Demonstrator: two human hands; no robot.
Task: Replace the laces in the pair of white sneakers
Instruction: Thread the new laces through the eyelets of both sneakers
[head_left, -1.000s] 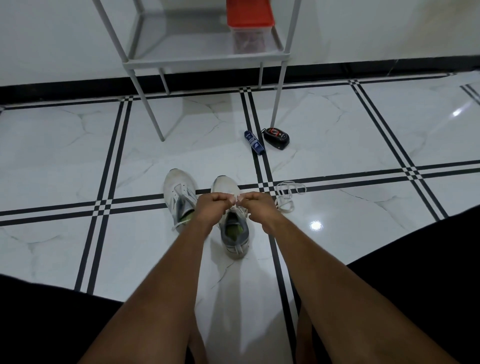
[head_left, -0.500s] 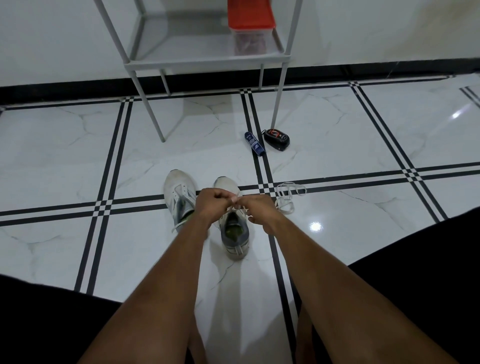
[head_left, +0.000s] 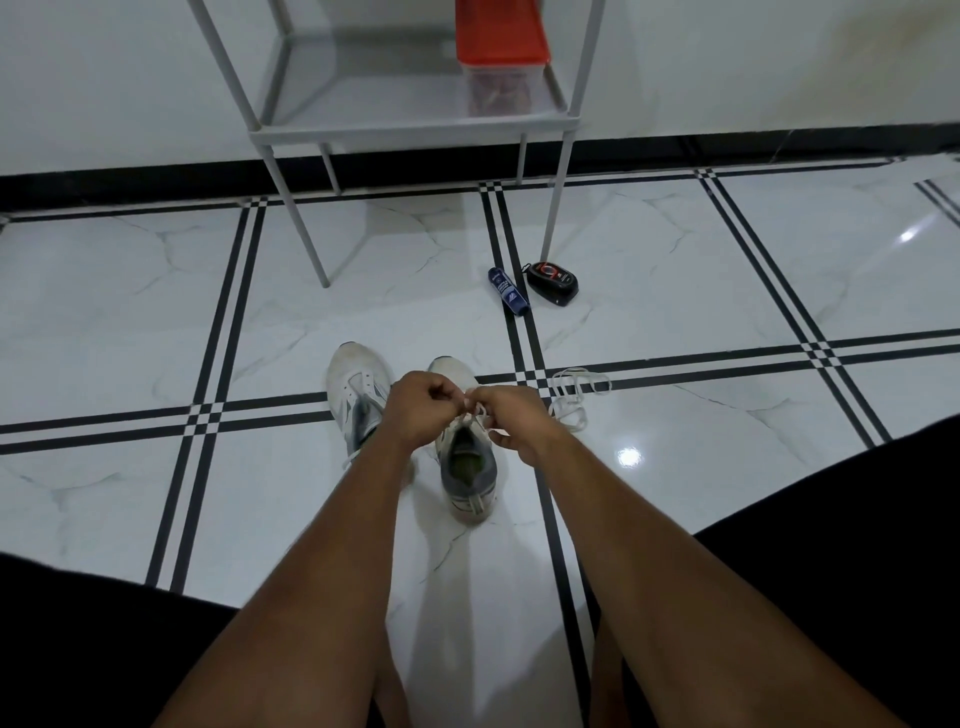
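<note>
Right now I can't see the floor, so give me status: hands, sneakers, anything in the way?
Both hands pinching lace over right sneaker. Left sneaker beside it. Loose lace just right, clear.

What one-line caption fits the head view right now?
Both hands, left hand and right hand, work a lace at the right sneaker; a loose lace lies beside it.

Both forearms extended forward from bottom of frame, bare, converging toward centre. Left hand curled into loose fist, knuckles up, fingers tucked under — thumb side turned toward other hand. Right hand likewise closed, fingers bent in pinch, back of hand facing camera. Fingertips of both hands nearly meeting, just beside each other at midline. Wrists roughly level, slightly flexed downward. Grip contents between fingertips too small to resolve — thin white strand visible there.
</note>
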